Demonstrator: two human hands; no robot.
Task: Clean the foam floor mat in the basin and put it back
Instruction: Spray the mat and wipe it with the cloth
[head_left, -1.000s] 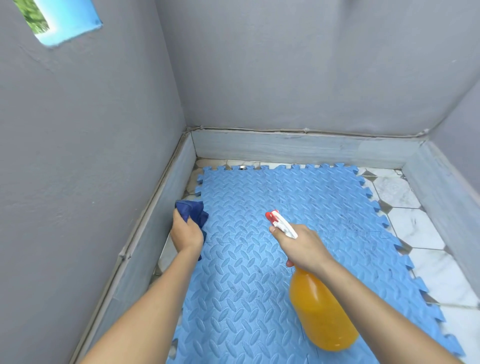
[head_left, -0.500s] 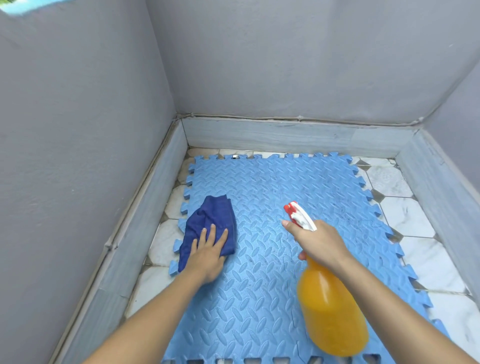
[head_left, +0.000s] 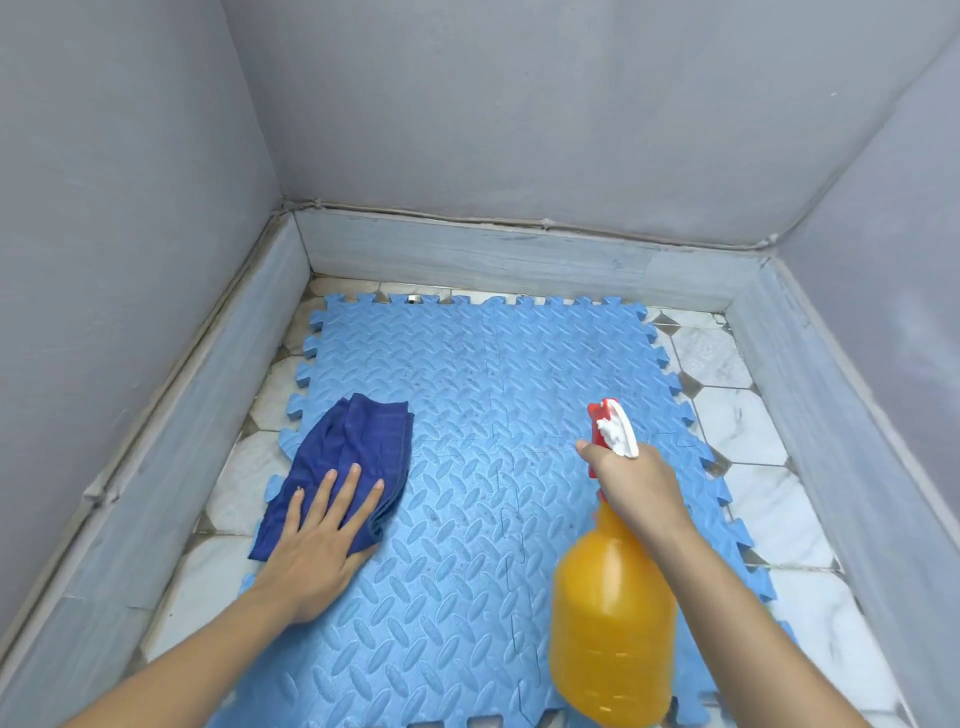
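Note:
A light blue foam floor mat (head_left: 483, 395) with a raised tread pattern and puzzle-tooth edges lies flat on the tiled floor. My left hand (head_left: 324, 540) presses flat, fingers straight, on a dark blue cloth (head_left: 353, 441) that lies over the mat's left edge. My right hand (head_left: 636, 488) grips the neck of an orange spray bottle (head_left: 610, 629) above the mat's right part. The bottle's red and white nozzle (head_left: 613, 426) points away from me.
White marble floor tiles (head_left: 753, 426) show around the mat on the left and right. A grey stone skirting (head_left: 493, 254) runs along the back and both sides, below grey walls. A small metal piece (head_left: 413, 298) sits at the mat's far edge.
My left hand went from clutching the bunched cloth by the left skirting to pressing it spread flat on the mat. The view dropped and came closer; the spray bottle stayed in my right hand.

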